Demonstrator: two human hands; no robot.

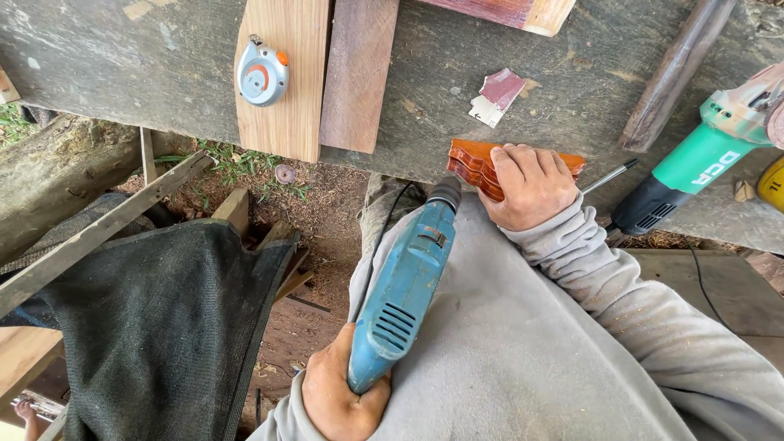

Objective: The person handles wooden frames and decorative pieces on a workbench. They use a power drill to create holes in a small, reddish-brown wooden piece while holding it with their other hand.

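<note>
The left hand [339, 400] is clenched around the grip of a blue drill [404, 294], low in the view and close to the body. The drill points up and away, its dark chuck touching the left end of an orange-brown carved wood piece [469, 163]. That piece lies at the near edge of the grey surface [122, 73], partly overhanging it. The right hand [527, 186] lies on top of the wood piece with fingers curled over it, pressing it down, so only its left end and a strip at the right show. The two hands are well apart, the drill spanning the space between them.

Just right of the right hand a thin metal rod [608, 175] lies on the surface, and beyond it a green angle grinder [694, 159]. Above the wood piece is a scrap of sandpaper [496, 96]. Farther left a tape measure [262, 75] rests on a pale plank [286, 114] beside a darker plank [358, 73].
</note>
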